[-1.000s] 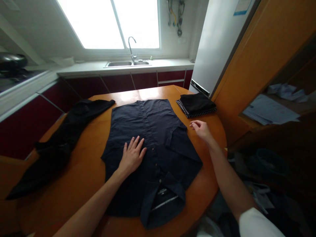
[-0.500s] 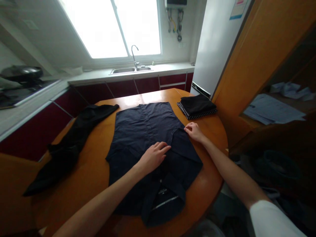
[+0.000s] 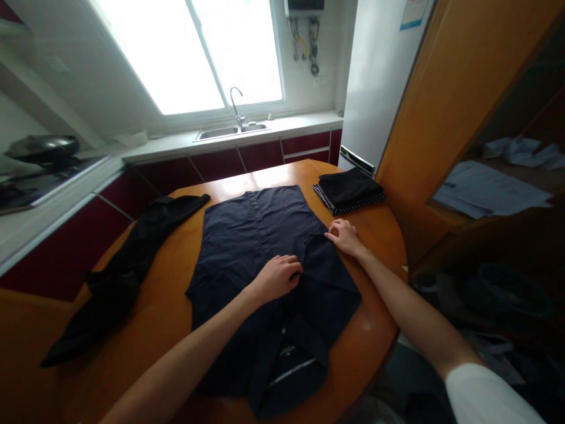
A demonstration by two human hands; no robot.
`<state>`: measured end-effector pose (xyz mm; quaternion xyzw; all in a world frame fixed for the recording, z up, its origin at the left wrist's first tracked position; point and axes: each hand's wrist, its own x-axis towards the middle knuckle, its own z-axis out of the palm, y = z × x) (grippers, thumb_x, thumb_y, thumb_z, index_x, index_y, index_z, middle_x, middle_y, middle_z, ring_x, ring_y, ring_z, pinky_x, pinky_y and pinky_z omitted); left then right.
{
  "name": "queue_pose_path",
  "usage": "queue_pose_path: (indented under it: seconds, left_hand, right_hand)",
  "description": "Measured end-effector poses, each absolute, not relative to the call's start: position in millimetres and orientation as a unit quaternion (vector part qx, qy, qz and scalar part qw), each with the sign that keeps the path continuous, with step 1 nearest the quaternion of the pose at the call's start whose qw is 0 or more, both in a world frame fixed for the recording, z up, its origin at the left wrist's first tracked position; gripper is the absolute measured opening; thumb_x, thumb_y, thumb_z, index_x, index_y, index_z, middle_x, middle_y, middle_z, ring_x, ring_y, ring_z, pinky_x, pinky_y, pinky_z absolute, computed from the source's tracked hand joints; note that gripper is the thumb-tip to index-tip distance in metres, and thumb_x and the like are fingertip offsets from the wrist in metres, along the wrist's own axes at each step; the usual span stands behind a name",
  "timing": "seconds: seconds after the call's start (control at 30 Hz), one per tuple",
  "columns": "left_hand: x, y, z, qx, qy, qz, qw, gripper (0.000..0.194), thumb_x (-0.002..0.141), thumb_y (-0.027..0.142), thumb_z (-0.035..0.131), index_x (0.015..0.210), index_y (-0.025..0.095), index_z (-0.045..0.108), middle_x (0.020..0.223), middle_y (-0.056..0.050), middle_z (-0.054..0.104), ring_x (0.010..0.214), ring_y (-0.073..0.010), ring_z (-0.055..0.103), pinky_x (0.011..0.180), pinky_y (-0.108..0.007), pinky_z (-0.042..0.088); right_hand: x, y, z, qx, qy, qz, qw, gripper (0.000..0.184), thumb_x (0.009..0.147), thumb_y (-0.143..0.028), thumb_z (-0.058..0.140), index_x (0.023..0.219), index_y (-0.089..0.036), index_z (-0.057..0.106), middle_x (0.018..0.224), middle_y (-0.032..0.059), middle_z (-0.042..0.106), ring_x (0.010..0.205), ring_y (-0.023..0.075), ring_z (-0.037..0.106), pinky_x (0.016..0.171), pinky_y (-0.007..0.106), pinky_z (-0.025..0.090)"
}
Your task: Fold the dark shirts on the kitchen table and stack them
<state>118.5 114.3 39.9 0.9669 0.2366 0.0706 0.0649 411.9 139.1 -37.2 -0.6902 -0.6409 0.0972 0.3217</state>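
Note:
A dark navy shirt [image 3: 273, 221] lies spread on the wooden table, its collar toward me and a small white button showing near the collar. My left hand [image 3: 280, 277] rests over the middle of the shirt with its fingers curled in, pinching the cloth of a folded-in sleeve. At the shirt's right edge, my right hand [image 3: 343, 235] is closed, thumb and fingertips pinching the fabric there. The fingertips of both hands are partly hidden.
A folded stack of dark clothes [image 3: 348, 189] sits at the table's far right. Another black garment [image 3: 132, 259] lies crumpled along the left side of the table [image 3: 170, 288]. Behind are a counter with a sink [image 3: 218, 134], a pan [image 3: 42, 147] and a fridge [image 3: 371, 76].
My left hand's fingers have curled in from a more stretched pose. My right hand stays at the shirt's right edge, and the view has tilted slightly.

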Motion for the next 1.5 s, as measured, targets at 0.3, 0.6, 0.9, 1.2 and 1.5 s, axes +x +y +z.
queue_pose_path:
  seconds: [0.3,0.6,0.9,1.2,1.5]
  left_hand:
    - [195,155,12,0.968,0.211,0.108,0.078,0.047,0.101,0.022,0.038,0.147,0.025,0.049,0.156,-0.005,0.046,0.145,-0.0236,0.039,0.12,-0.045,0.03]
    - [196,169,-23,0.959,0.256,0.092,0.082,0.052,0.105,0.034,0.032,0.156,0.03,0.036,0.164,-0.002,0.032,0.153,-0.0263,0.022,0.123,-0.055,0.017]
    - [200,169,-24,0.95,0.274,0.111,0.104,0.052,0.104,0.035,0.036,0.155,0.027,0.037,0.165,-0.005,0.029,0.152,-0.0269,0.025,0.123,-0.052,0.018]
    - [202,181,-7,0.88,0.437,0.142,0.119,0.039,0.1,0.045,0.053,0.128,0.02,0.062,0.128,-0.014,0.061,0.122,-0.0314,0.052,0.1,-0.046,0.044]
    - [190,161,41,0.878,0.451,-0.12,0.107,0.06,0.089,0.056,0.066,0.126,0.01,0.055,0.118,-0.024,0.069,0.112,-0.0369,0.067,0.087,-0.039,0.053]
  right_hand:
    - [397,119,-30,-0.647,-0.641,0.094,0.403,0.05,0.093,-0.018,0.033,0.134,-0.011,0.061,0.138,0.0157,0.061,0.131,0.0223,0.053,0.114,0.039,0.037]
    - [358,6,-35,-0.625,-0.754,0.092,0.181,0.075,0.099,-0.054,0.044,0.161,-0.019,0.024,0.167,0.0122,0.019,0.154,0.0271,0.017,0.125,0.053,0.012]
    - [355,-75,-22,-0.589,-0.762,0.172,0.209,0.065,0.099,-0.044,0.051,0.159,-0.029,0.03,0.164,0.0055,0.028,0.152,0.0265,0.025,0.125,0.055,0.021]
    - [350,-95,-33,-0.674,-0.552,0.09,0.482,0.036,0.1,-0.031,0.041,0.12,-0.03,0.072,0.125,0.0073,0.07,0.122,0.0276,0.062,0.106,0.051,0.049]
    - [352,-88,-41,-0.709,-0.504,-0.002,0.494,0.031,0.097,-0.018,0.042,0.112,-0.02,0.069,0.116,0.012,0.069,0.113,0.0267,0.061,0.101,0.051,0.049]
